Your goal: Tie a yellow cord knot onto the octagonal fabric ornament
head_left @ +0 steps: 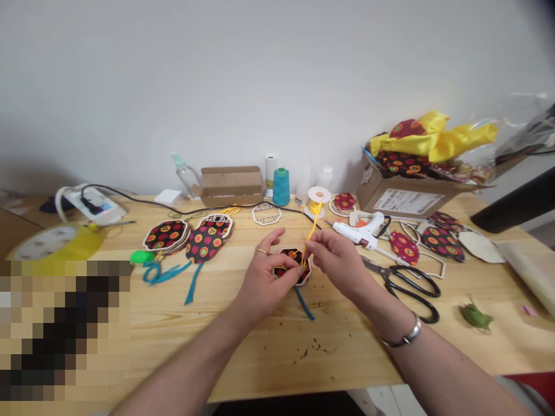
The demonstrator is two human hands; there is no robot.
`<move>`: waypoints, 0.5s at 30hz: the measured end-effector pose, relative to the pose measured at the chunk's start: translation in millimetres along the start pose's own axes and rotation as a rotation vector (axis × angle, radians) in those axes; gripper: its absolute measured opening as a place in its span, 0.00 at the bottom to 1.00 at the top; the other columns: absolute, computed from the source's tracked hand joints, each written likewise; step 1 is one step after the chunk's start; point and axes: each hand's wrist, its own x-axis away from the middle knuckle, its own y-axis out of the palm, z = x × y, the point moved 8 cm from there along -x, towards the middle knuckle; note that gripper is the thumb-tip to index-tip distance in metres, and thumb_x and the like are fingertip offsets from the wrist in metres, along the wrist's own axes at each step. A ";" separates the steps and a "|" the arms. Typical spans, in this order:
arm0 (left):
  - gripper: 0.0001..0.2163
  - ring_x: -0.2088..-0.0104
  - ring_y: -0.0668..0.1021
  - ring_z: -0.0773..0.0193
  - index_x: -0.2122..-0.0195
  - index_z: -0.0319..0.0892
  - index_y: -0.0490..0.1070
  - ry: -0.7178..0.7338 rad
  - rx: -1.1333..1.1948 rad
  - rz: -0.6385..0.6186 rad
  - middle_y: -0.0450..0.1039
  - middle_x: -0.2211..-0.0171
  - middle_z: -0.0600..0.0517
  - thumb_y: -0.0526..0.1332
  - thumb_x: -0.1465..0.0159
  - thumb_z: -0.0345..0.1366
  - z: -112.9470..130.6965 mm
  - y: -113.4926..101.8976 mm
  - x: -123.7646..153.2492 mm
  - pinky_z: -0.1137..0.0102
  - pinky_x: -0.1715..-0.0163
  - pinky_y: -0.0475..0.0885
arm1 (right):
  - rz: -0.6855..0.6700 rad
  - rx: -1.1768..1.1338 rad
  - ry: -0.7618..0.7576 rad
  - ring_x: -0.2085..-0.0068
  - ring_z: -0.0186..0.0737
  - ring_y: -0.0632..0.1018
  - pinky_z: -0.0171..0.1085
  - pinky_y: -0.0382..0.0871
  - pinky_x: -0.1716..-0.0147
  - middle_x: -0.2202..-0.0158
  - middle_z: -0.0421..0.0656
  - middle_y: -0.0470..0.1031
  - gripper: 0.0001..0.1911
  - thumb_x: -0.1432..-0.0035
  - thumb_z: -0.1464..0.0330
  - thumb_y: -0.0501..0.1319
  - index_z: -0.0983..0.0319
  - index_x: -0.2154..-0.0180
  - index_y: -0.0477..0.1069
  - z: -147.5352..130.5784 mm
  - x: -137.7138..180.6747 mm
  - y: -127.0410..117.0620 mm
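An octagonal ornament of dark floral fabric with a pale rim (289,259) lies on the table, partly hidden by my left hand (266,274). My left thumb and finger are closed on a thin yellow cord (315,222) over the ornament's face. With its fingertips pinched, my right hand (333,257) grips the same cord just to the right. The cord runs up toward a white spool (319,196). Below the ornament hangs a short teal ribbon (305,303). How the cord passes between my fingers is partly hidden.
Black-handled scissors (411,283) and a white glue gun (359,234) lie right of my hands. Fabric ornaments (206,242) with teal ribbons are at left. A teal thread cone (281,188) and a cardboard box of fabric (399,199) stand behind. Green thread (476,316) lies right.
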 end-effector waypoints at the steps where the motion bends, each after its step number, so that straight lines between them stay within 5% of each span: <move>1: 0.04 0.46 0.62 0.52 0.77 0.44 0.75 -0.010 0.001 -0.014 0.55 0.42 0.51 0.62 0.49 0.36 -1.3 2.0 0.4 0.59 0.48 0.57 | -0.022 -0.064 0.021 0.81 0.28 0.62 0.30 0.55 0.81 0.80 0.37 0.66 0.10 0.47 0.64 0.55 0.62 0.76 0.62 0.3 0.7 2.7; 8: 0.05 0.48 0.64 0.54 0.78 0.43 0.75 -0.018 0.040 -0.066 0.55 0.43 0.49 0.62 0.48 0.37 -3.4 8.8 0.8 0.61 0.51 0.61 | -0.189 -0.312 0.112 0.83 0.24 0.59 0.28 0.52 0.84 0.80 0.37 0.67 0.10 0.48 0.66 0.55 0.63 0.77 0.60 -6.0 8.3 21.1; 15: 0.08 0.53 0.69 0.58 0.80 0.39 0.65 -0.103 0.290 -0.055 0.64 0.51 0.45 0.60 0.46 0.33 0.1 3.8 1.7 0.65 0.54 0.63 | -0.147 -0.232 0.081 0.82 0.25 0.59 0.28 0.52 0.83 0.83 0.34 0.61 0.11 0.49 0.65 0.57 0.63 0.78 0.60 -4.0 5.8 16.6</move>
